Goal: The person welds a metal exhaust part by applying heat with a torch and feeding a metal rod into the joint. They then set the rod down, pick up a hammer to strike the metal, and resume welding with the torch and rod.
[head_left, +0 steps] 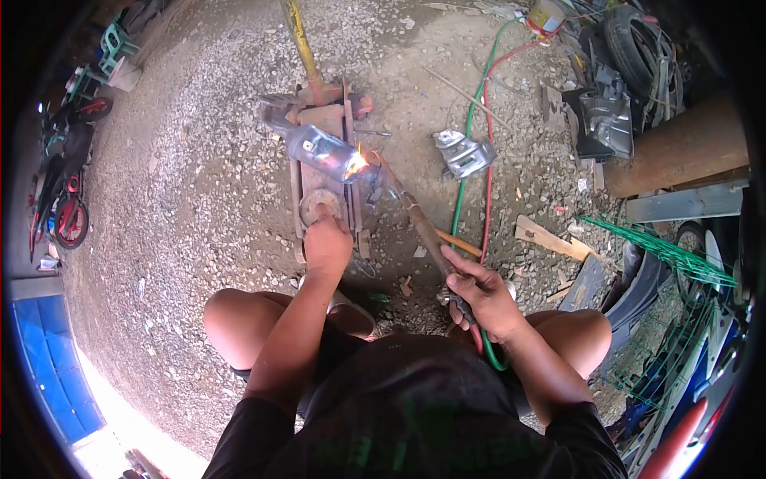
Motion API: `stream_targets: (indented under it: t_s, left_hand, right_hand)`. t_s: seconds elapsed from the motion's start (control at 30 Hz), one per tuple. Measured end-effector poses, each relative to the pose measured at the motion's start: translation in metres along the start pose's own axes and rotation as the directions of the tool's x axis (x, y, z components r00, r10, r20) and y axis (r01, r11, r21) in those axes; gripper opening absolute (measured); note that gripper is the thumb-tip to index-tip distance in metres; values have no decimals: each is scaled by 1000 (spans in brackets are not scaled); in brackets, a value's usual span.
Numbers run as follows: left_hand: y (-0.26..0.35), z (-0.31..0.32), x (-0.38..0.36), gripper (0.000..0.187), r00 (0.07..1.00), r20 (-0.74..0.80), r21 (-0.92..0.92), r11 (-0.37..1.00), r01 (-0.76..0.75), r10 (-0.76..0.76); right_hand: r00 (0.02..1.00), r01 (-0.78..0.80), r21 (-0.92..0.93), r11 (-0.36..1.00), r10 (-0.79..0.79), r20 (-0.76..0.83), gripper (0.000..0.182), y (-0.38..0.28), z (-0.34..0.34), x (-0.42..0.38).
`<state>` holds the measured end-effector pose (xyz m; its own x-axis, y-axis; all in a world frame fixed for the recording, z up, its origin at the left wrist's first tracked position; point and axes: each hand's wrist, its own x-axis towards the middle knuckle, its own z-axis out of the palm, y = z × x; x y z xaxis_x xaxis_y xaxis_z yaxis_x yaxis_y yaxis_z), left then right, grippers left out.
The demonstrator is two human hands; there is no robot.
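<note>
My right hand (483, 291) is wrapped round the handle of a cutting torch (427, 227), its long tube pointing up and left. At the torch's tip, a bright flame with sparks plays on the end of a dented, rounded metal piece (323, 152). That piece lies across a worn red floor jack (297, 191) with a yellow handle (300, 40). My left hand (329, 243) is closed at the jack's round plate (321, 199), fingertips over its near edge; what they grip, if anything, is hidden.
Green (459, 203) and red (487, 184) hoses run over the gravel. A crumpled metal part (464, 153) lies right of the flame. Scrap, a tire (630, 52), a rusty pipe (678, 152) and green wire mesh (654, 247) line the right. Motorcycles (72, 211) stand left.
</note>
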<state>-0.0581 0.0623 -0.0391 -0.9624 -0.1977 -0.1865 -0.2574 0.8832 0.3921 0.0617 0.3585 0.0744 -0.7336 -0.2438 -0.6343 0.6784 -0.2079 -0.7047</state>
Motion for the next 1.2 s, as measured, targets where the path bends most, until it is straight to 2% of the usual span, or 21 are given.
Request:
stream_targets:
  t_s: [0.2,0.27,0.77,1.2]
  left_hand:
    - [-2,3,1,38,1000,-5,8,1000,-7,7]
    - [-2,4,1,31,998,-47,21,999,-45,46]
    - [2,3,5,33,1000,4,18,1000,22,-22]
    - [0,5,5,39,1000,9,33,999,-4,4]
  right_hand:
    - [1000,16,12,1000,-16,-5,57,3,-2,1]
    - [1000,16,10,1000,-16,-4,58,2,-2,1]
    - [1000,-1,0,1000,1,-9,58,-1,0,1]
    - [1000,8,-9,1000,-8,-9,58,3,-2,2]
